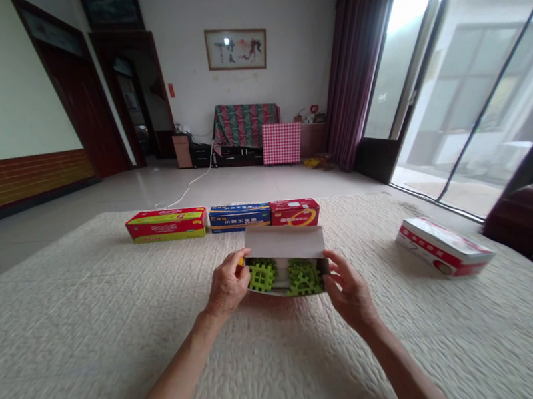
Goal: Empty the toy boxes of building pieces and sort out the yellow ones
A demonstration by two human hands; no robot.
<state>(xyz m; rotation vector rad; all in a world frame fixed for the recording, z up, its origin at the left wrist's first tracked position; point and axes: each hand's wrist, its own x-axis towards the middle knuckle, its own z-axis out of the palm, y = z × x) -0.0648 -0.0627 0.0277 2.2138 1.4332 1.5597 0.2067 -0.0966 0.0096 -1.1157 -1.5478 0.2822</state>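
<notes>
A cream quilted cover (120,364) spreads across the foreground, with a pale tiled floor (143,186) beyond it. Tall glass panels (474,72) in dark frames take up the right side, and a long purple curtain (347,52) hangs beside them. Against the far wall, a patterned red-and-green cloth (247,123) drapes over furniture; a red-and-white checked cloth (282,143) hangs just to its right, and a framed picture (237,49) is mounted above.

Four closed cartons lie on the cover. A red and yellow-green carton (167,226), a blue carton (240,217) and a red carton (295,212) form a row at the back, while a white-and-red carton (443,245) sits well apart on the right, set at an angle.

Nearer the person, in the middle of the cover, is an open carton (284,242), its pale flap raised at the far side — whether its base touches the cover is hard to tell. The left hand (227,285) pinches its left end between thumb and fingers; the right hand (352,290) grips the right end, thumb below the fingers. Inside lie green plastic notched pieces (304,278) — clustered at both ends, with a pale gap between.
</notes>
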